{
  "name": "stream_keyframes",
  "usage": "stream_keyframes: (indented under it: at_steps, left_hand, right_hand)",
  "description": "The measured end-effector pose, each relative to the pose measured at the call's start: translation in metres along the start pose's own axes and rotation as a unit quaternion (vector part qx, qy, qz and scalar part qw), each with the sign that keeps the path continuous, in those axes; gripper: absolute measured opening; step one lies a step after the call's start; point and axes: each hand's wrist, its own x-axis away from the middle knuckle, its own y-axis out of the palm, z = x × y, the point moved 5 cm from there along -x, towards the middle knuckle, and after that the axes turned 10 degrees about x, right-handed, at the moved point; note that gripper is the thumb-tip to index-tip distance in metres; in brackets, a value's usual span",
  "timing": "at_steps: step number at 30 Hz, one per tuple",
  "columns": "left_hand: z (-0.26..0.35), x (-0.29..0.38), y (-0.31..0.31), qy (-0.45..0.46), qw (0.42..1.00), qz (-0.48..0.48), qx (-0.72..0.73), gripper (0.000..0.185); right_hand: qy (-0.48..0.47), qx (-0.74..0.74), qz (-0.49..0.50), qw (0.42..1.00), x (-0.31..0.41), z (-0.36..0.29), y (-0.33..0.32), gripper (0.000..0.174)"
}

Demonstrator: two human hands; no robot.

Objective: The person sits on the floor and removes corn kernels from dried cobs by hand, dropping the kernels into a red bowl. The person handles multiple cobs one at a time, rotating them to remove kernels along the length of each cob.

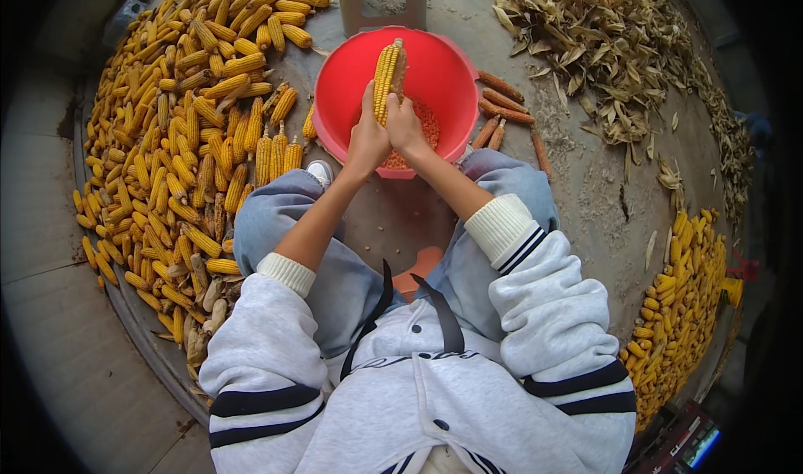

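Note:
Both my hands grip one ear of yellow corn above a red plastic basin. My left hand wraps its lower left side, thumb along the ear. Against the other side presses my right hand, its thumb near the left one. Yellow kernels still cover the ear's left face, while a strip on its right side looks bare and brownish. Loose kernels lie in the bottom of the basin, tinted reddish there. My palms hide the ear's lower end.
A large heap of corn ears spreads at left. Shelled cobs lie right of the basin, near dry husks. A grey plastic stool stands beyond the basin. Another corn pile is at lower right.

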Motion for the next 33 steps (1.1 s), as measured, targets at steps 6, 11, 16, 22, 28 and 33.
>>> stream_keyframes:
  at_steps: [6, 11, 16, 22, 28, 33]
  left_hand:
    - [0.006, 0.005, -0.001, -0.031, 0.997, -0.007, -0.076, 0.079]
    - [0.009, 0.000, -0.005, 0.018, 0.999, 0.019, -0.024, 0.086]
    - [-0.020, -0.021, -0.007, 0.034, 0.991, 0.019, 0.125, 0.092]
    - [-0.017, -0.018, -0.001, 0.034, 0.986, 0.007, 0.162, 0.086]
    - [-0.017, -0.012, 0.003, 0.029, 0.993, 0.000, 0.110, 0.079]
    - [-0.010, -0.007, 0.002, 0.024, 0.996, -0.006, 0.082, 0.079]
  right_hand:
    - [0.013, 0.027, 0.037, 0.999, -0.001, 0.003, -0.006, 0.049]
    - [-0.020, -0.014, 0.059, 0.998, -0.007, 0.012, -0.002, 0.043]
    - [0.123, -0.213, -0.026, 0.969, -0.018, 0.028, 0.011, 0.043]
    - [0.089, -0.259, -0.102, 0.956, -0.002, 0.003, 0.017, 0.043]
    - [0.004, -0.155, -0.043, 0.987, -0.013, 0.015, 0.018, 0.048]
    - [0.014, -0.085, -0.025, 0.996, -0.008, 0.014, 0.014, 0.060]
